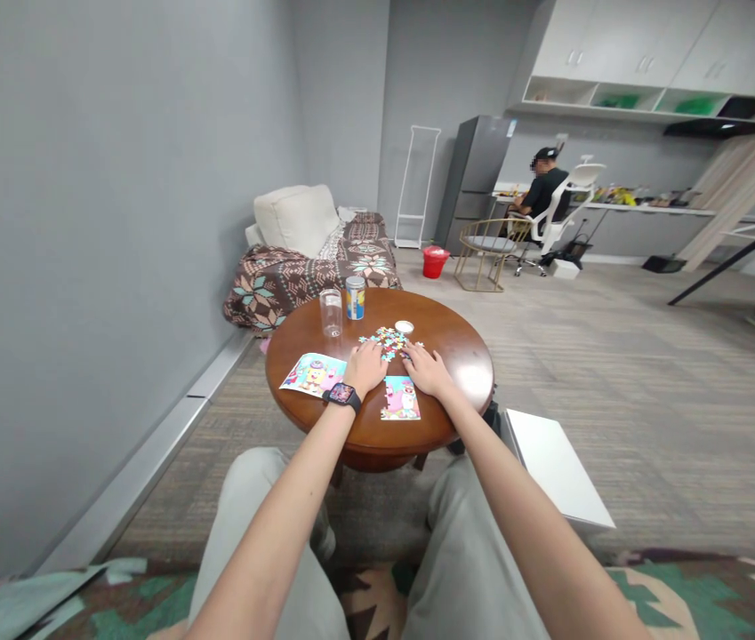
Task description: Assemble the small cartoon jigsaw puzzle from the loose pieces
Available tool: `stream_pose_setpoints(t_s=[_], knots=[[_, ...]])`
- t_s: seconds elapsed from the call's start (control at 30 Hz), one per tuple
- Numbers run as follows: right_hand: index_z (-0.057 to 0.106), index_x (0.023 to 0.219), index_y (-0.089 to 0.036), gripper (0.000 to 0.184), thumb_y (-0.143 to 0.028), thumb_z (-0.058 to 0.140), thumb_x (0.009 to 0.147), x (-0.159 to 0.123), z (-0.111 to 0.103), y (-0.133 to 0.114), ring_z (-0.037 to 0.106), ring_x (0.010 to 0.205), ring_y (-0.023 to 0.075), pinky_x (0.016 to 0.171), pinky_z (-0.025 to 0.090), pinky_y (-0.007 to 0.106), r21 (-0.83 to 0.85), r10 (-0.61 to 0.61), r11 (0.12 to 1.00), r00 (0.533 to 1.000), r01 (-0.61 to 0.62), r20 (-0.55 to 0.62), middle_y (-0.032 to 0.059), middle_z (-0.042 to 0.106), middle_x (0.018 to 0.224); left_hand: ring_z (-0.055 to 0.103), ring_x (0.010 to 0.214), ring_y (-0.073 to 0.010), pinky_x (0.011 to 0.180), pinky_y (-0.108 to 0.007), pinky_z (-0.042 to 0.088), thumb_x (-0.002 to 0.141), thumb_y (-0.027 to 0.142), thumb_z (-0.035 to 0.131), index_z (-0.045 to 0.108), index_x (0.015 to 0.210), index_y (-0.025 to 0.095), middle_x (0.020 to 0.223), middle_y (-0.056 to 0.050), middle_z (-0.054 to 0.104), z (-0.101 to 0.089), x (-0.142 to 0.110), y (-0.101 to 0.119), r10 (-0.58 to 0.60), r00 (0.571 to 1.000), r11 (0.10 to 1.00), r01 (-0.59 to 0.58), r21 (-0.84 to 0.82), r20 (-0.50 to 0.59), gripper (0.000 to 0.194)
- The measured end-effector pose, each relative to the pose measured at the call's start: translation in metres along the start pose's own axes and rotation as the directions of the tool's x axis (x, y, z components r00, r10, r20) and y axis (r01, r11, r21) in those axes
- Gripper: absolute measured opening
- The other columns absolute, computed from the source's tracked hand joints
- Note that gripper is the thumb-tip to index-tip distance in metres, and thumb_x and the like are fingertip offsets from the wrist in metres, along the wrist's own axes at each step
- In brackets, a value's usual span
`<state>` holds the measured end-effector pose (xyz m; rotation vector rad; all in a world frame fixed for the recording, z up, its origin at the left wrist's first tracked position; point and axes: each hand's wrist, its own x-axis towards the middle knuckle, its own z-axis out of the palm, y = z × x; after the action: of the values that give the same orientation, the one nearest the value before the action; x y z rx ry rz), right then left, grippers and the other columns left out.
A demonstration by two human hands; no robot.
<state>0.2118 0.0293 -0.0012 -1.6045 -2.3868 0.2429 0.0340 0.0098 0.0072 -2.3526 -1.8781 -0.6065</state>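
Observation:
On the round wooden table (pixel 377 434), a loose pile of jigsaw puzzle pieces (pixel 390 338) lies in front of my hands. My left hand (pixel 365 366), with a dark watch on the wrist, rests at the pile's near left edge, fingers stretched out. Across from it my right hand (pixel 427 369) lies at the near right edge of the pieces, fingers apart. Any piece under the fingertips is too small to make out. Between my wrists sits a joined section of puzzle (pixel 402 398) with a ragged left edge. A colourful cartoon picture sheet (pixel 310 374) lies left of my left hand.
Behind the pile are a white round lid (pixel 404 327), a clear jar (pixel 331 316) and a printed can (pixel 355 300). A covered sofa (pixel 310 258) stands beyond the table. Right of the table is a white box (pixel 557 467). A person (pixel 543 196) sits farther back.

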Motion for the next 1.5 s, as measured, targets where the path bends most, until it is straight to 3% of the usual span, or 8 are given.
stream_pose_setpoints(t_s=[0.2,0.33,0.43,0.63,0.97,1.23,1.5], knots=[[0.048,0.145,-0.023,0.047,-0.03,0.033,0.102,0.008,-0.001,-0.003,0.031,0.151,0.0271,0.121,0.021,0.061,0.026,0.031,0.999,1.0,-0.031,0.003,0.0108,0.037,0.162,0.056,0.127,-0.0245,0.105,-0.038,0.045,0.096,0.018,0.042,0.065,0.116,0.013,0.132,-0.015,0.064,-0.002,0.0,0.001,-0.03,0.999,0.999,0.03,-0.019,0.032,0.031],[0.058,0.133,-0.019,0.04,-0.024,0.039,0.097,0.025,-0.007,-0.014,0.05,0.136,0.0283,0.116,0.032,0.057,0.111,0.123,0.987,0.991,-0.116,-0.059,0.0151,0.058,0.144,0.056,0.126,-0.0247,0.107,-0.038,0.044,0.096,0.019,0.042,0.065,0.116,0.013,0.133,-0.015,0.064,-0.003,0.001,0.001,-0.019,0.999,1.0,0.02,-0.012,0.039,0.031],[0.058,0.135,-0.021,0.041,-0.03,0.035,0.102,0.031,-0.005,-0.023,0.038,0.145,0.0264,0.119,0.027,0.055,0.152,0.113,0.985,0.975,-0.084,-0.19,0.0122,0.047,0.155,0.057,0.125,-0.0253,0.106,-0.038,0.044,0.096,0.019,0.042,0.065,0.116,0.013,0.132,-0.015,0.063,-0.003,0.001,0.001,-0.016,0.998,1.0,0.015,0.002,0.054,0.031],[0.064,0.129,-0.027,0.041,-0.038,0.032,0.106,0.025,0.01,-0.025,0.04,0.144,0.0253,0.121,0.02,0.059,0.108,-0.007,0.994,0.991,0.021,-0.132,0.0069,0.052,0.151,0.058,0.119,-0.025,0.103,-0.038,0.046,0.095,0.018,0.044,0.064,0.115,0.014,0.128,-0.014,0.064,-0.006,0.002,0.001,-0.013,0.998,1.0,0.012,0.018,0.067,0.029],[0.064,0.132,-0.026,0.038,-0.034,0.039,0.103,0.026,0.009,-0.025,0.041,0.145,0.0235,0.122,0.02,0.057,0.163,0.025,0.987,0.988,0.0,-0.15,0.0074,0.052,0.152,0.056,0.13,-0.0201,0.111,-0.036,0.043,0.095,0.013,0.043,0.066,0.122,0.019,0.14,-0.008,0.063,-0.007,0.003,-0.002,0.108,0.991,0.994,-0.105,-0.042,0.078,0.037],[0.072,0.119,-0.025,0.032,-0.024,0.049,0.097,0.03,0.013,-0.016,0.055,0.132,0.0212,0.117,0.034,0.043,0.206,0.025,0.978,0.975,0.022,-0.222,0.0054,0.065,0.138,0.057,0.129,-0.0211,0.11,-0.036,0.044,0.094,0.015,0.046,0.069,0.121,0.019,0.138,-0.008,0.064,-0.011,0.002,0.0,0.072,0.993,0.995,-0.065,-0.072,0.093,0.035],[0.075,0.11,-0.024,0.026,-0.023,0.055,0.093,0.032,0.013,-0.01,0.062,0.123,0.0204,0.113,0.04,0.039,0.272,0.023,0.961,0.972,0.042,-0.232,0.0051,0.071,0.128,0.06,0.116,-0.0234,0.101,-0.037,0.046,0.094,0.019,0.05,0.066,0.112,0.018,0.12,-0.01,0.068,-0.015,-0.002,0.001,0.022,0.997,0.999,-0.019,-0.041,0.073,0.025]])
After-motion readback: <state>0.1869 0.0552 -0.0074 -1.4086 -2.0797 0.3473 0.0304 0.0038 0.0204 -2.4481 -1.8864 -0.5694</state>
